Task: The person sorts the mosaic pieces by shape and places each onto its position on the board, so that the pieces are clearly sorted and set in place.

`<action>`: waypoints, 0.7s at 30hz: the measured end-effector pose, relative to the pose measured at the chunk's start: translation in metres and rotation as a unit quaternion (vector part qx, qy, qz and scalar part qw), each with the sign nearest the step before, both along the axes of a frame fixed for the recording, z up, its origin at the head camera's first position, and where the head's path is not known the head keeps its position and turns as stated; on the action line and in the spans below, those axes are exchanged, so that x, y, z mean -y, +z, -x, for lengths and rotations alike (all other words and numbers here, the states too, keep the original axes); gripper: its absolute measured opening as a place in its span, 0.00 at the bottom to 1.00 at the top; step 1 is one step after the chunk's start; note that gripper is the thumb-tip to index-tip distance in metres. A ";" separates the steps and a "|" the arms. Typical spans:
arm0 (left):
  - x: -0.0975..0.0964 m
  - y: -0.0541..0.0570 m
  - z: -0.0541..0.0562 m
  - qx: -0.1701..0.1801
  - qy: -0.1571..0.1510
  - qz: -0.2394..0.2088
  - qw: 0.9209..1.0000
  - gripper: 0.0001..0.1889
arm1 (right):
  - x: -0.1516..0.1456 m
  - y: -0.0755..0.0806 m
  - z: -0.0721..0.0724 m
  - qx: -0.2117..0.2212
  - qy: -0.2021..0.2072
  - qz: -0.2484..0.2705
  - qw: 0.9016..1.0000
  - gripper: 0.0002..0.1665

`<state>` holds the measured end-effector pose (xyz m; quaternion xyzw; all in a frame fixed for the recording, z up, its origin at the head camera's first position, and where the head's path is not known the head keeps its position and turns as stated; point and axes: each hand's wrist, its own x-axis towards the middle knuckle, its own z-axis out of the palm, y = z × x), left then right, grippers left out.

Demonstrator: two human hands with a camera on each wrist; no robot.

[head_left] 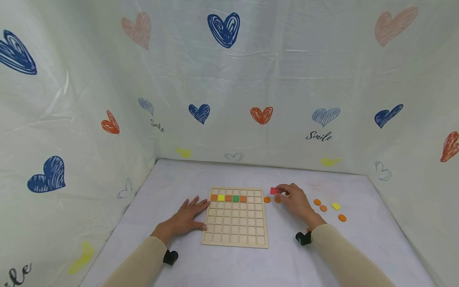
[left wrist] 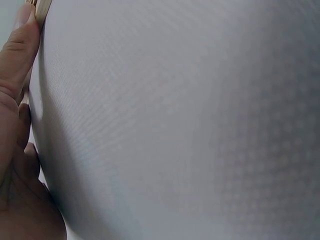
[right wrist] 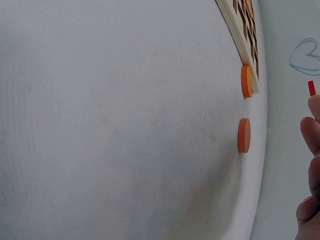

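Note:
A wooden grid board point(head_left: 236, 229) lies on the table in the head view. Its second row from the back holds several square tiles, among them a yellow tile point(head_left: 221, 197) and a green tile point(head_left: 236, 198), with orange ones between. My left hand point(head_left: 183, 218) rests on the table, fingers spread, thumb and fingertips touching the board's left edge. Right of the board, my right hand point(head_left: 295, 201) pinches a red square tile point(head_left: 273, 191) above the table. Beneath and beside that hand are two orange discs, one disc point(head_left: 267, 199) close to the board's right edge.
Farther right lie several loose pieces: an orange disc point(head_left: 317, 202), another disc point(head_left: 323, 208), a yellow square tile point(head_left: 336, 206) and a disc point(head_left: 342, 218). One orange piece shows partly behind the right wrist. A heart-printed curtain point(head_left: 233, 79) surrounds the white table point(head_left: 229, 267).

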<state>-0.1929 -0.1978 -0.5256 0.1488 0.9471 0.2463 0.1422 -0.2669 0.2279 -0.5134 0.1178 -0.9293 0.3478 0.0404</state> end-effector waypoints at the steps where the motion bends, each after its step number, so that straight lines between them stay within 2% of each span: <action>1: 0.000 0.000 0.000 0.001 0.000 0.000 1.000 0.51 | 0.002 0.000 0.000 0.001 0.001 -0.001 1.000 0.18; 9: -0.001 -0.002 0.001 -0.001 0.001 0.005 1.000 0.51 | 0.015 -0.001 -0.003 0.023 -0.004 0.001 1.000 0.18; 21: -0.003 0.000 0.000 0.000 0.009 0.007 1.000 0.51 | 0.025 -0.008 0.000 0.003 0.016 0.003 1.000 0.16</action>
